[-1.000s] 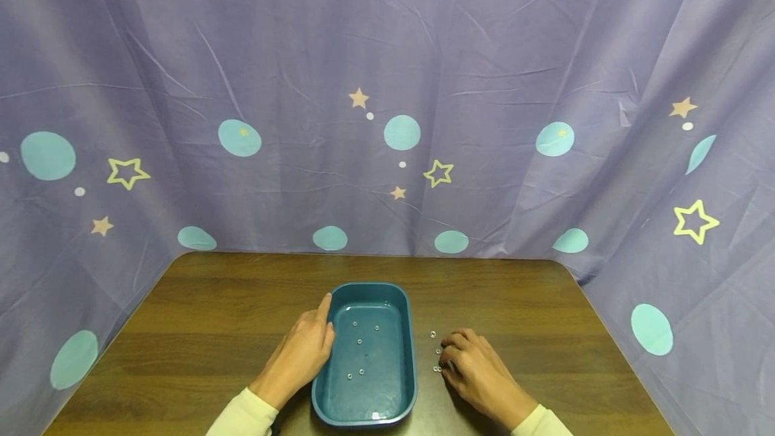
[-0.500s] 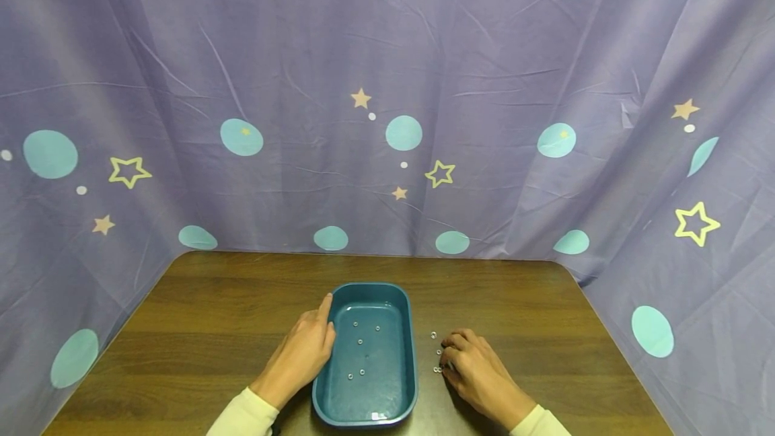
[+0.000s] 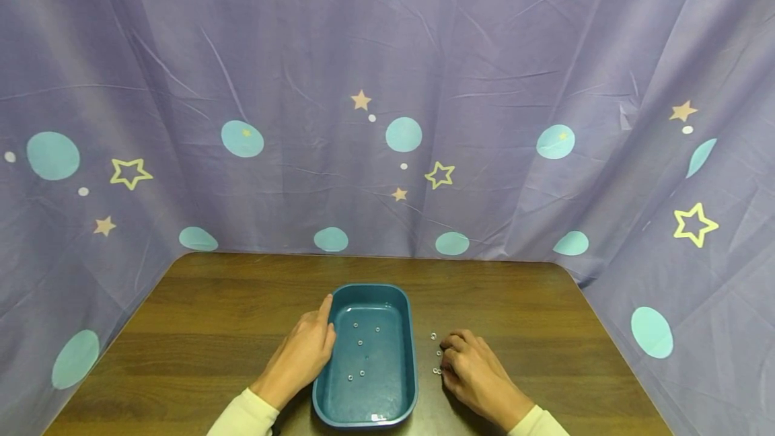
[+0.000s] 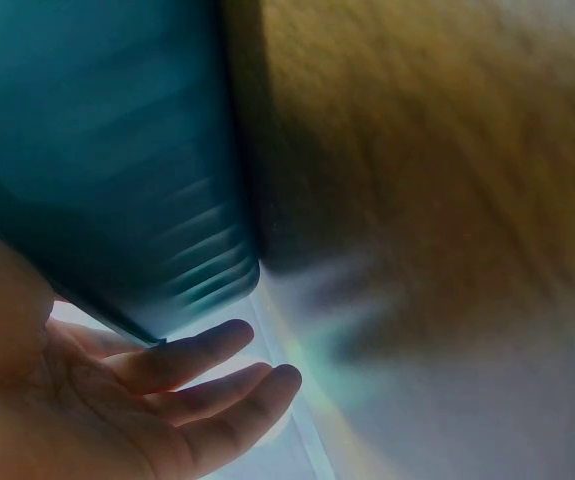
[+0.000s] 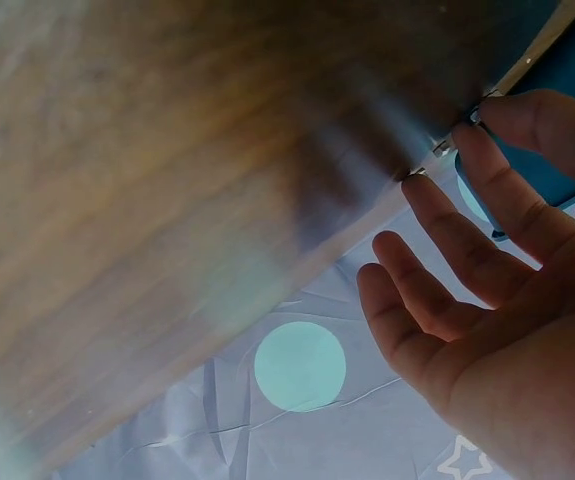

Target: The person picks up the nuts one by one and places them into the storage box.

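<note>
A blue rectangular tray [image 3: 393,416] stands on the table, several small shiny nuts [image 3: 362,373] scattered on its floor. My left hand [image 3: 299,348] holds its left rim, index finger stretched along the edge; in the left wrist view the thumb lies over the rim and the other fingers extend outside the wall. To the tray's right, my right hand [image 3: 478,372] is low on the table beside several loose nuts [image 3: 433,336]. In the right wrist view its thumb and index finger pinch a tiny shiny nut [image 5: 475,116], mostly hidden by the fingertips.
The brown wooden table [image 3: 230,301] has its far edge against a purple curtain [image 3: 290,187] printed with stars and dots. The curtain also hangs along both sides. The tray's raised right wall [image 3: 414,355] stands between the loose nuts and those inside.
The right hand's fingers have shifted very slightly near the loose nuts. The left hand and the tray have kept their places; the whole head view drifts a little.
</note>
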Available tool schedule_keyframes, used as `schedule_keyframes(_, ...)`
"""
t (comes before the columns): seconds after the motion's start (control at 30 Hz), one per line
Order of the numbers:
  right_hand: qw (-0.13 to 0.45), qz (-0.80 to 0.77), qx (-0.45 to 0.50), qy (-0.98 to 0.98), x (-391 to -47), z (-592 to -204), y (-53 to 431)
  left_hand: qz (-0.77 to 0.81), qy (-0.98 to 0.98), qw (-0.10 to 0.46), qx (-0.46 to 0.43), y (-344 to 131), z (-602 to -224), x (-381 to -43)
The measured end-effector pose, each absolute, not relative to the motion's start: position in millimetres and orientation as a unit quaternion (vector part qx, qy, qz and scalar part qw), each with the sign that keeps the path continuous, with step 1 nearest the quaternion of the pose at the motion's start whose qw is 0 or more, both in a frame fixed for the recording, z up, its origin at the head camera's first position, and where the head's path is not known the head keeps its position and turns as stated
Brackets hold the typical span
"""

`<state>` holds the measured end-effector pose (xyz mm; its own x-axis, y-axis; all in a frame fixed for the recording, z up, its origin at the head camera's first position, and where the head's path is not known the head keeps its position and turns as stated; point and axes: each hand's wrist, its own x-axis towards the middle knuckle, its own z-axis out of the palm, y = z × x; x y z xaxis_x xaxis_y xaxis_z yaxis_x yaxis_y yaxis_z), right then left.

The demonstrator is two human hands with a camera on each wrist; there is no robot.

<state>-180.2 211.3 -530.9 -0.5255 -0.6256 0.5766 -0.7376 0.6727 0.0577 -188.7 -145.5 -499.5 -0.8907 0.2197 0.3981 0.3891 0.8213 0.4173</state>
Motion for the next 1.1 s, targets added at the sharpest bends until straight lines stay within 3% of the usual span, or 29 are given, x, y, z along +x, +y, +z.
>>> schedule_keyframes(0.67,0.292,0.083,0.376,-0.876,-179,-508,213,-0.246,-0.943,0.16,-0.158,-145,-499,-188)
schedule_keyframes(0.93,0.272,0.103,0.358,-0.887,-176,-471,205,-0.248,-0.944,0.156,-0.154,-145,-499,-188)
schedule_keyframes(1.1,0.291,0.113,0.363,-0.878,-179,-444,200,-0.248,-0.943,0.161,-0.156,-145,-500,-188)
